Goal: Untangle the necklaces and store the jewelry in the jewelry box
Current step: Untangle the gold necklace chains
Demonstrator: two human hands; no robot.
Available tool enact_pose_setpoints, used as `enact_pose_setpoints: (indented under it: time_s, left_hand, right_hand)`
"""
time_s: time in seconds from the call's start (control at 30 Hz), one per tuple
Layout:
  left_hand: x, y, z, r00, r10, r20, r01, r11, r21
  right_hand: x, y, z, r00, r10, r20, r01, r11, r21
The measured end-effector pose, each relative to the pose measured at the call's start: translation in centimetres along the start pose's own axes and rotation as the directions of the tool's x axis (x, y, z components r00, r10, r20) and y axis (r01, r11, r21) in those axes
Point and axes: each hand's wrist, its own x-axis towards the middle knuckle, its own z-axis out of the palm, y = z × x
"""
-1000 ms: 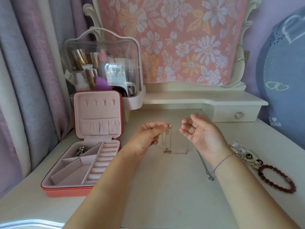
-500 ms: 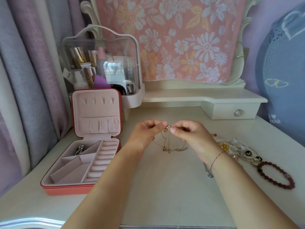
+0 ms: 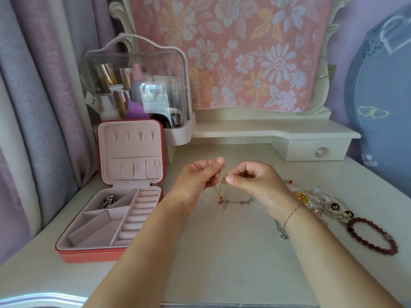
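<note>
Thin gold necklaces (image 3: 223,192), strung with small gold charms, hang in a tangled bunch at the centre of the frame. Their long axis is roughly vertical, and a lower strand runs level toward the right. The left hand (image 3: 196,181) pinches the chains at the top. The right hand (image 3: 258,182) pinches them just below. The jewelry box (image 3: 89,255) lies open at lower left, its lid upright.

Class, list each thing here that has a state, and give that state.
left hand, pinching the necklaces
right hand, pinching the necklaces
necklaces, tangled, hanging between the hands
jewelry box, open, lid upright
silver chain, lying in the box's back-left compartment
red bead bracelet, flat on table
drawer, shut
</note>
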Motion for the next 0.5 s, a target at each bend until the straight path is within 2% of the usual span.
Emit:
enact_pose_setpoints:
  time_s: [0.27, 0.5]
  left_hand:
    - [-0.25, 0.34, -0.06, 0.999, -0.016, 0.029, 0.016, 1.0, 0.014]
    - [-0.01, 0.29, 0.0, 0.995, -0.08, 0.055, 0.083, 0.995, -0.056]
  right_hand:
    - [0.14, 0.22, 0.13, 0.999, 0.025, 0.021, -0.025, 0.999, -0.023]
    - [0.38, 0.28, -0.01, 0.998, 0.04, -0.053, -0.04, 0.999, 0.006]
